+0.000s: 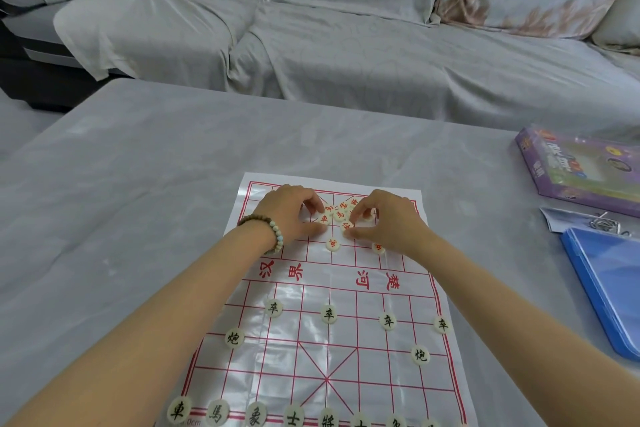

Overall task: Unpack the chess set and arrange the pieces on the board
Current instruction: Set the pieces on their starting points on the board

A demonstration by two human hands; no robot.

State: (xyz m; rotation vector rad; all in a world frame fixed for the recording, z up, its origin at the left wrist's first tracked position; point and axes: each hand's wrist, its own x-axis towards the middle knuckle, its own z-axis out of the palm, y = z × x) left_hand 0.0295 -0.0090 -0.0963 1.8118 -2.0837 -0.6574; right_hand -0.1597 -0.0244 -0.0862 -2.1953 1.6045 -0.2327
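Black pieces [293,418] nearest, left hand [294,215], right hand [388,224] pinching red pieces [339,215], purple box [585,177], blue tray [609,288] aside

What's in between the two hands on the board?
In the head view, a small heap of red-lettered pieces lies between the left hand and the right hand, on the far half of the board.

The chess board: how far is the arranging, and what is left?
Done: black-lettered cream discs sit placed on the red-lined plastic board, near half. In hand: left hand and right hand pinch red-lettered cream discs in the far heap. Left: that heap; only two red discs sit placed.
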